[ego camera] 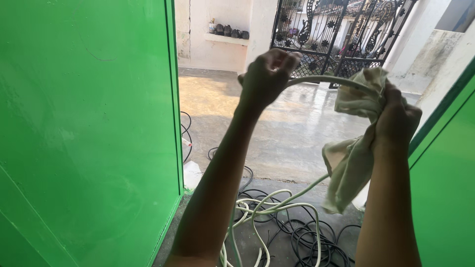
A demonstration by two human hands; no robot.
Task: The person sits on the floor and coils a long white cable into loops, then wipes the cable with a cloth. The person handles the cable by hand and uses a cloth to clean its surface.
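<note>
While both arms are raised at the frame centre:
Left hand (267, 74): fist closed around white cable (326, 79).
Right hand (396, 118): fingers wrapped around cream cloth (351, 163) and the cable.
Lower frame: black cables (307, 237) coiled on the floor.

I see my left hand (267, 74) gripping a white cable (326, 79); my right hand (396, 118) wraps a rag (349, 168) around it, above the floor's cable pile (277, 222).

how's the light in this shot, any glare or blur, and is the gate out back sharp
Head view: strong daylight from outside gives a pale glare on the wet-looking concrete floor; the green door carries a soft sheen. The left hand and right hand, backlit, look dark, as does the cloth around the white cable. The iron gate is slightly soft but readable; no obvious motion blur.
</note>
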